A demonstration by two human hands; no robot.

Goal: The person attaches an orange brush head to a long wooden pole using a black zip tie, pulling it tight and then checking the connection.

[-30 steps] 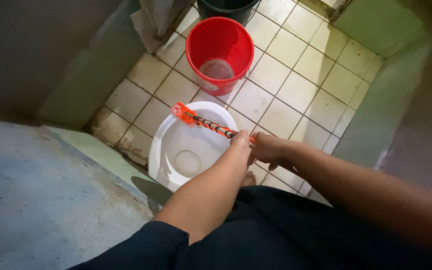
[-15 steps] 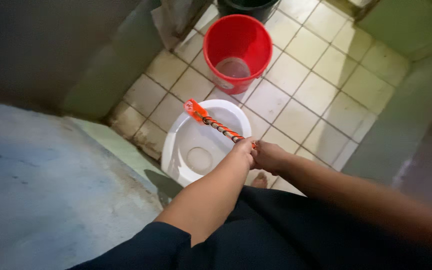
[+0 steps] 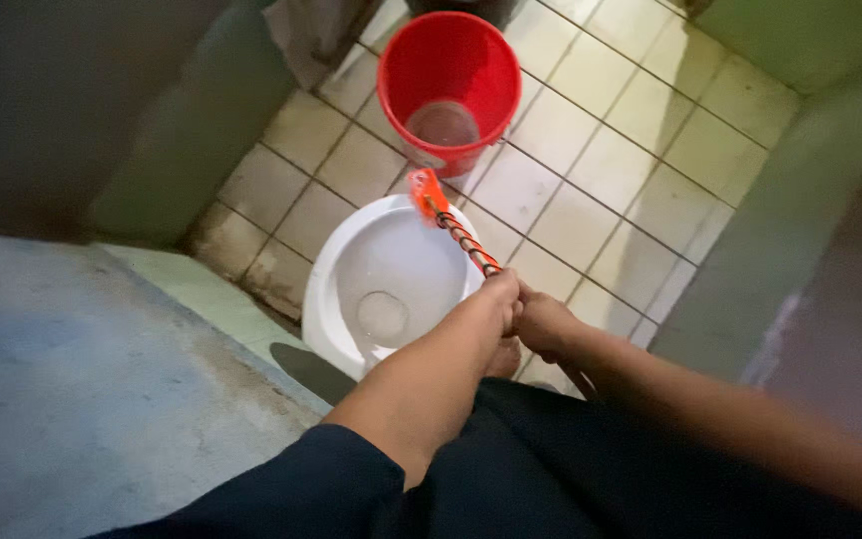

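Both of my hands grip one orange brush handle (image 3: 463, 240) with a dark spiral stripe. My left hand (image 3: 491, 304) is closed around the handle just ahead of my right hand (image 3: 543, 324), and the two touch. The orange brush head (image 3: 423, 192) rests on the far rim of a white floor-level toilet bowl (image 3: 336, 289). The bowl holds a little water around its drain hole (image 3: 381, 314).
A red bucket (image 3: 403, 75) with some water stands on the pale floor tiles (image 3: 581, 190) just beyond the bowl. A grey concrete ledge (image 3: 82, 399) fills the left foreground. Green walls close in at the right (image 3: 780, 230) and left (image 3: 182, 140).
The view has shifted slightly, so the bowl and bucket sit a little differently in frame. The brush head stays near the bowl's far rim, and both hands keep their grip.
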